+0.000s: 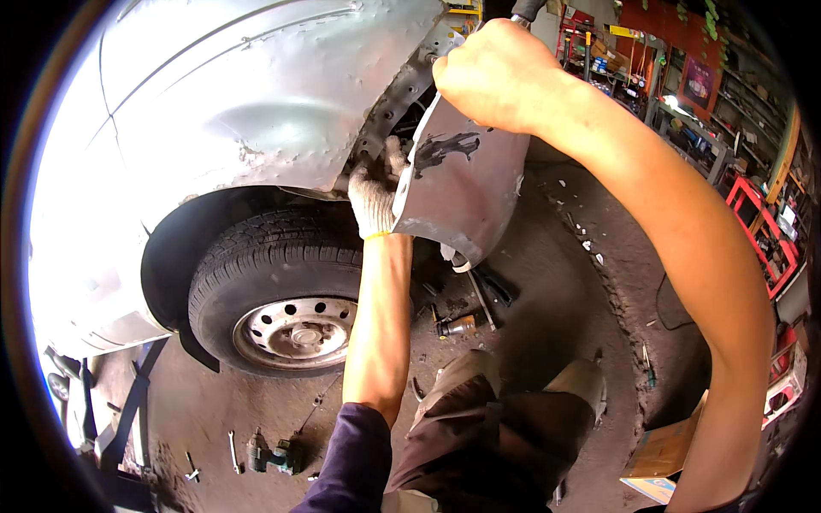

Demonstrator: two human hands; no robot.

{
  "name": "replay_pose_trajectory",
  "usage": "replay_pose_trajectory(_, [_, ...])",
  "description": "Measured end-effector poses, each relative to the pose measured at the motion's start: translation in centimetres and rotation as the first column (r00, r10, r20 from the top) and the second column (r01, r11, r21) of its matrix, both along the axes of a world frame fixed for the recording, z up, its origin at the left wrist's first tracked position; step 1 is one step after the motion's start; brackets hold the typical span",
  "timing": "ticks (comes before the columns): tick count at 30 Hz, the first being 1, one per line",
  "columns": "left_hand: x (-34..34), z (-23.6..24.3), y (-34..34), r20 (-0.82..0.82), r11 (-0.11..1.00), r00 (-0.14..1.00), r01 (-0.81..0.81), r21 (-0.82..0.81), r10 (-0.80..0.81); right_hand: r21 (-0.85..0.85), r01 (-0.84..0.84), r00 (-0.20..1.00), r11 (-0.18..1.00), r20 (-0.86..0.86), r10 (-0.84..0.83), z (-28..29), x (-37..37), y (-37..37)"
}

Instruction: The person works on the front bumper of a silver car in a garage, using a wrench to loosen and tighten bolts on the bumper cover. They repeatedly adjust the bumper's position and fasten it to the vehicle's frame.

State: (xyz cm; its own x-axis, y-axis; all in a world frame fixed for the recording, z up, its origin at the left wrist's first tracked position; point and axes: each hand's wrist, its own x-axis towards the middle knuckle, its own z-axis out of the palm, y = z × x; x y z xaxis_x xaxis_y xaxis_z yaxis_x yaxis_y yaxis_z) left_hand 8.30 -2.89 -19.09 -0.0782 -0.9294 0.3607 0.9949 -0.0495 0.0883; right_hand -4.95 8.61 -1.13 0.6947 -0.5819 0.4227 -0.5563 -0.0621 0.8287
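Note:
A silver car fender [231,111] with dents and flaking paint has a metal flange with holes along its right edge. Beside it hangs a loose-looking curved bumper corner [466,188] with a dark scuffed patch. My left hand [375,192], in a knit glove, reaches behind that corner at the flange, fingers curled on something I cannot make out. My right hand [492,73], bare, is closed on a dark-handled tool [525,12] at the top of the flange. The tool's working end is mostly hidden by the hand.
Below are a wheel [295,333], a power drill [282,457], a wrench [233,451], a long bar [481,299] and other tools on the floor [556,282]. A cardboard box [658,453] sits at lower right. Shelves of tools and red frames [761,231] line the right side.

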Motion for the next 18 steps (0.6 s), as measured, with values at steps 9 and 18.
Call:
replay_pose_trajectory(9, [-0.8, 0.8, 1.1, 0.056, 0.97, 0.991, -0.131, 0.203, 0.122, 0.136, 0.08, 0.996, 0.987, 0.024, -0.084, 0.9, 0.1, 0.3])
replay_pose_trajectory(18, [-0.3, 1.0, 1.0, -0.138, 0.955, 0.977, 0.192, 0.228, -0.164, 0.19, 0.068, 0.997, 0.979, 0.026, -0.074, 1.2, 0.2, 0.3])
